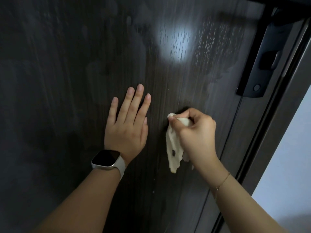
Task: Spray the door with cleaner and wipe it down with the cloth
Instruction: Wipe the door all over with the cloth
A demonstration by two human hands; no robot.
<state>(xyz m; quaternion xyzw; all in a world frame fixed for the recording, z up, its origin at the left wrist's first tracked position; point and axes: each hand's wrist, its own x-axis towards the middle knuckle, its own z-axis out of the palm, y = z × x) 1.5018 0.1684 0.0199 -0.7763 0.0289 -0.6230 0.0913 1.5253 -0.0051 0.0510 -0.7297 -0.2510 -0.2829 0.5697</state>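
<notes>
A dark wood-grain door fills the view, with pale wet smears and a bright light spot on its upper part. My left hand lies flat against the door with its fingers spread, a watch on the wrist. To its right, my right hand is closed on a cream cloth, pressing a bunched corner of it onto the door while the rest hangs down. No spray bottle is in view.
A black lock plate with a handle is fixed at the upper right of the door. The dark door frame runs diagonally down the right side, with a pale wall beyond it.
</notes>
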